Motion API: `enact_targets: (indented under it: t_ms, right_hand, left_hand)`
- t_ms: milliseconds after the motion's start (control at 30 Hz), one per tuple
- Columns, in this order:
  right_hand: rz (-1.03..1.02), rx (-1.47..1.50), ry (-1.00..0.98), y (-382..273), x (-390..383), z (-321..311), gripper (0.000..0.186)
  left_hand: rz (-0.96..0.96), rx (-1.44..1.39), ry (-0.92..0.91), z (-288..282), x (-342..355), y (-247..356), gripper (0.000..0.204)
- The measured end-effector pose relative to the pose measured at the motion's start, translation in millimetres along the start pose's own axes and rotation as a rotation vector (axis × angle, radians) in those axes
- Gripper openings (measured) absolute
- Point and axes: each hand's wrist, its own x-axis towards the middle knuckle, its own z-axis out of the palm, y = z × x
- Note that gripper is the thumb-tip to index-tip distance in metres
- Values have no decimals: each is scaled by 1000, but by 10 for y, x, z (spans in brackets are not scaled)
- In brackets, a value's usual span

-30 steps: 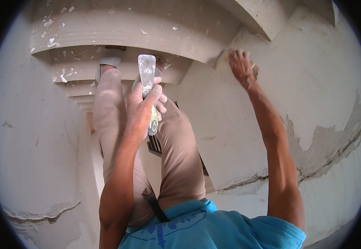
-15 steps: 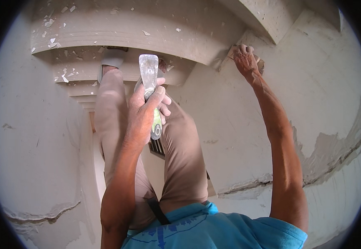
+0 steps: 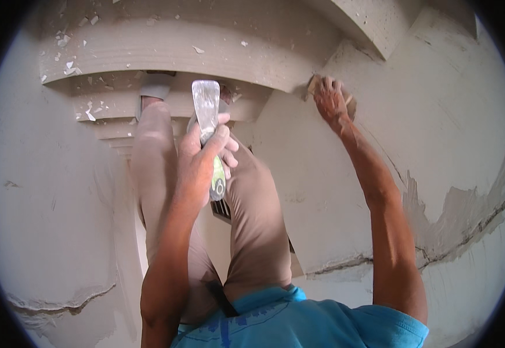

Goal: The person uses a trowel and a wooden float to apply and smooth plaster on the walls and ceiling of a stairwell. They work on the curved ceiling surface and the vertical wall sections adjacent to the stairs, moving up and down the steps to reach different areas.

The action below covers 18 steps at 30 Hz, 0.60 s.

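Note:
My left hand [image 3: 197, 156] is closed around the green and grey handle of a putty knife [image 3: 206, 103]. The knife's wide blade points up and away from me and is smeared with pale dust, as are the fingers. Out to the right, my right hand [image 3: 330, 105] presses a flat brownish block [image 3: 351, 108], which looks like a sanding block, against the pale wall [image 3: 322, 191] beside the stair edge. The fingers lie over the block's back, so only its ends show.
Curved stair steps [image 3: 206, 35] cross the far side, with white flakes [image 3: 64, 40] scattered on the left part. A jagged crack [image 3: 467, 238] with patched plaster runs along the right wall. Another crack [image 3: 72, 307] marks the left wall. My legs stand on lower steps.
My right hand has slid the block left and slightly nearer along the wall. The left hand keeps the putty knife almost in the same place.

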Motion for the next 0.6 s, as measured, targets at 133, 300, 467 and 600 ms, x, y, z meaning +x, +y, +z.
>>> enact_targets:
  t_ms: [133, 300, 467, 600]
  right_hand:
    - [-1, 154, 47, -46, -84, 253, 36]
    - [-27, 28, 14, 115, -180, -70, 40]
    - [-40, 57, -119, 179, -243, -226, 38]
    - [47, 13, 29, 402, -123, 103, 33]
  left_hand:
    - [20, -2, -8, 4, -16, -28, 42]
    - [22, 13, -15, 16, -11, -27, 43]
    - [24, -9, -24, 23, -3, -11, 42]
    - [16, -4, -20, 38, 14, -10, 43]
